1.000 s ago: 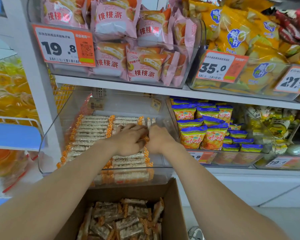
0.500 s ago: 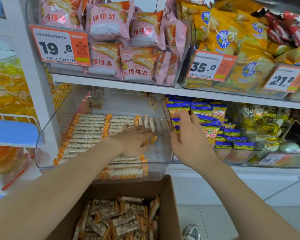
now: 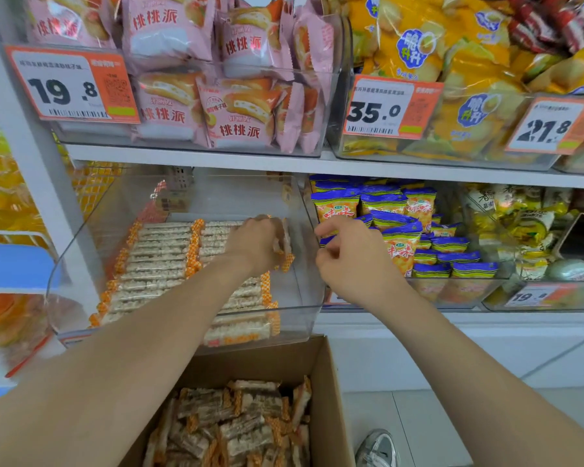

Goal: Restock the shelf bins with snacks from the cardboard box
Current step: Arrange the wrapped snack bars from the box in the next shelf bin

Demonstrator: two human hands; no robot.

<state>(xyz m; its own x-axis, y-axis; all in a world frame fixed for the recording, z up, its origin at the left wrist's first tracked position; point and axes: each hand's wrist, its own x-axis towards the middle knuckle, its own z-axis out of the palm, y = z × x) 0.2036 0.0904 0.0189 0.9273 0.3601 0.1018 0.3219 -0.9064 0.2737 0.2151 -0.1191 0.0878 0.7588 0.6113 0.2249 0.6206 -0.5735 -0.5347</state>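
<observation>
A clear plastic bin (image 3: 294,318) on the lower shelf holds neat rows of rice snack bars (image 3: 162,254) in clear wrappers with orange ends. My left hand (image 3: 252,246) reaches into the bin's right side, its fingers curled round a few bars (image 3: 285,235) standing on edge near the right wall. Outside that wall hovers my right hand (image 3: 349,261), fingers loosely curled and holding nothing. Below the bin an open cardboard box (image 3: 331,375) contains several more of the same bars (image 3: 236,426) in a loose heap.
Right of the clear bin sits a bin of blue and yellow snack packs (image 3: 398,237). The upper shelf carries pink cake packs (image 3: 236,109) and yellow chip bags (image 3: 429,55) behind price tags. A shoe (image 3: 376,448) stands on the floor by the box.
My right hand left the bars, moved right out of the bin and curled its fingers. My left hand shifted toward the bin's right wall and closed on the upright bars.
</observation>
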